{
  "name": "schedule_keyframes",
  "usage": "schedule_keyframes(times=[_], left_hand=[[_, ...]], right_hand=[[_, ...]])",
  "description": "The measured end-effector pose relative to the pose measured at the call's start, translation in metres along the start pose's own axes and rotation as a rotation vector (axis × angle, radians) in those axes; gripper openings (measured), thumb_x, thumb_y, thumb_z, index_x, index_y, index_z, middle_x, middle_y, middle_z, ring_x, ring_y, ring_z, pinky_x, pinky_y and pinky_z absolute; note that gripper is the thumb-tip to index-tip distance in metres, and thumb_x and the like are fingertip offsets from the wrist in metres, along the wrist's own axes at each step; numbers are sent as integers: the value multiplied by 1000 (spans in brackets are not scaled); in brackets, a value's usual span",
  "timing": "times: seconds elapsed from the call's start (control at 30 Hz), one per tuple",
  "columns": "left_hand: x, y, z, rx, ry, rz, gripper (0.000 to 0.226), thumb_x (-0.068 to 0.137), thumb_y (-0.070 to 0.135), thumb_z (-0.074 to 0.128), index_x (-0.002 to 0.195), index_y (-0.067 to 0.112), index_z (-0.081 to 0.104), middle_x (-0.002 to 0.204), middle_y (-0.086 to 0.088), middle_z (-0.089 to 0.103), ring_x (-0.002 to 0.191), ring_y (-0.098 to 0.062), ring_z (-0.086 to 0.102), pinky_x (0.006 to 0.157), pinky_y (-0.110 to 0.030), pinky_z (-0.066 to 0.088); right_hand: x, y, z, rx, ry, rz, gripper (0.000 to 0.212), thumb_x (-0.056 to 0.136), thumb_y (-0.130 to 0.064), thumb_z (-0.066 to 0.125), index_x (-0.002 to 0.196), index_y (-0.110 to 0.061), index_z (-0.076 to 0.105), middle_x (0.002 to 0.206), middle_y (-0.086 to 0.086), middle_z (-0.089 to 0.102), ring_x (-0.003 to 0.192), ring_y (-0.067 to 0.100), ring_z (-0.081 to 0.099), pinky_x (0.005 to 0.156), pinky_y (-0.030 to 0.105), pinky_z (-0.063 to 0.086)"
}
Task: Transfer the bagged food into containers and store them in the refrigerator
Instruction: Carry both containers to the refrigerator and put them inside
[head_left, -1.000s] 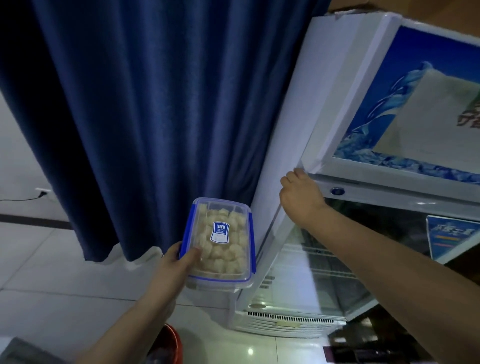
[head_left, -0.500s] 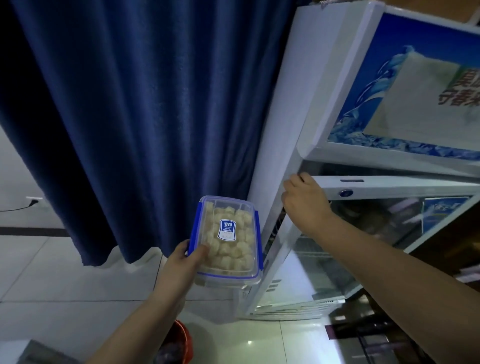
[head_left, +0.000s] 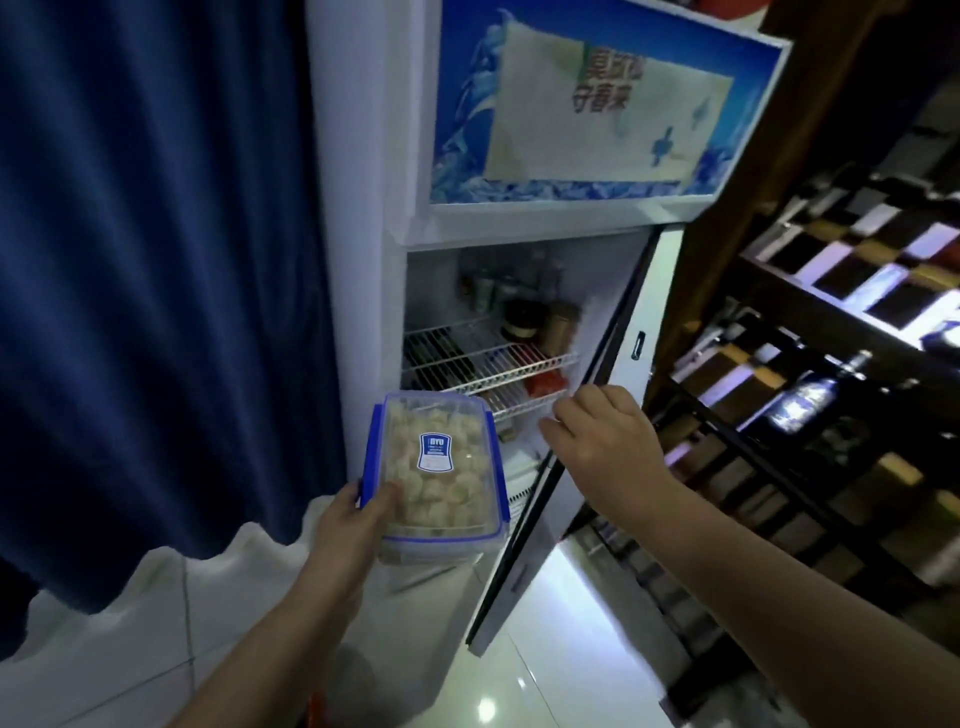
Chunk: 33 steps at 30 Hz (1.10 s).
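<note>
**Filled container held at the open refrigerator**

Head camera, looking forward and down. At about 7 o'clock from the centre, the left hand (head_left: 349, 525) grips a clear plastic container (head_left: 435, 475) with a blue-trimmed lid, thumb on the lid's near left edge and the fingers hidden underneath. The container is packed with pale, rounded food pieces and is held roughly level, lid up, probably so it can slide flat onto a shelf. It hangs in the air just in front of the refrigerator (head_left: 358, 218), not yet inside.

At about 4 o'clock from the centre, the right hand (head_left: 602, 441) is loosely open, fingers curled and holding nothing. It sits right by the edge of the open door (head_left: 556, 514), which is swung out towards 5 o'clock; whether the hand touches the door cannot be told. Keeping it there likely stops the door from closing.

Inside, at 12 o'clock from the container, a white wire shelf (head_left: 488, 364) carries jars and cans at the back; they are dim and blurred, so labels are unreadable. A blue curtain (head_left: 156, 260) fills the 9 o'clock side. Dark shelving (head_left: 831, 338) at 3 o'clock is blurred and cut off by the frame.
</note>
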<state>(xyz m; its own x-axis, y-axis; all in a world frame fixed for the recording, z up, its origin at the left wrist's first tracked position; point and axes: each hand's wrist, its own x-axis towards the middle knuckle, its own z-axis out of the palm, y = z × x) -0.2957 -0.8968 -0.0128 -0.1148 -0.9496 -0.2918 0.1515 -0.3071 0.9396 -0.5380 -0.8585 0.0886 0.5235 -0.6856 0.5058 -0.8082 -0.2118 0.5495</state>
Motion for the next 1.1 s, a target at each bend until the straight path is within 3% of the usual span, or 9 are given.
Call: schedule_keyframes(times=[0.1,0.2,0.4,0.57,0.67,0.77,0.93,1.03,1.1], left_hand=[[-10,-5,33,23,-77,-1,5,87,21,59,85,23,62,72,7,74,61,-10,69,43,-18,48],[-17,-9,66,46,-155,-15,8,88,18,58,94,20,64,76,3,74,64,-12,70,43,-19,48],[-30,-19,137,99,-263,14,9,87,14,58,88,20,65,70,10,73,59,-8,69,41,-16,47],[-47,-33,205,93,-308,-28,9,83,19,63,92,17,66,75,-1,74,61,-14,69,42,-23,47],[-59,-39,245,120,-343,-35,27,71,31,65,95,19,65,86,-5,73,74,-25,70,55,-32,51],[-66,-47,277,109,-349,-27,12,85,22,62,96,19,64,89,-6,73,79,-27,70,62,-35,53],[-67,-60,311,129,-325,-43,11,89,21,57,98,22,64,87,-1,73,75,-21,70,55,-29,50],[-62,-67,320,123,-295,-61,13,89,21,56,100,22,63,91,-3,72,78,-24,70,58,-30,51],[-55,-68,321,112,-269,-67,12,89,21,56,98,23,64,91,-3,73,80,-24,70,61,-32,51]], right_hand=[[-40,19,-13,-36,27,153,11,74,-7,63,83,-11,69,87,9,69,83,29,64,76,37,39],[-82,36,-23,-107,38,336,16,81,-7,63,94,-12,71,97,8,69,94,27,57,81,38,39],[-159,74,-48,-118,-26,679,36,79,-15,71,112,-1,65,103,15,66,93,33,61,81,42,47],[-212,115,-61,-72,-54,762,36,76,-8,75,108,5,65,102,19,65,91,36,61,80,43,53],[-242,144,-61,-46,-45,791,36,75,-4,74,108,7,64,102,21,64,92,39,61,82,45,53],[-266,169,-58,-7,-27,825,35,75,3,73,109,8,64,102,23,64,93,42,60,86,49,52],[-287,193,-50,22,25,864,26,82,7,62,107,9,65,101,24,63,96,43,58,99,55,43],[-284,190,-40,-6,64,804,20,84,2,62,103,5,68,106,23,64,105,39,58,106,56,34],[-271,177,-28,91,104,702,18,80,2,66,98,1,71,104,20,66,101,37,60,97,53,44]])
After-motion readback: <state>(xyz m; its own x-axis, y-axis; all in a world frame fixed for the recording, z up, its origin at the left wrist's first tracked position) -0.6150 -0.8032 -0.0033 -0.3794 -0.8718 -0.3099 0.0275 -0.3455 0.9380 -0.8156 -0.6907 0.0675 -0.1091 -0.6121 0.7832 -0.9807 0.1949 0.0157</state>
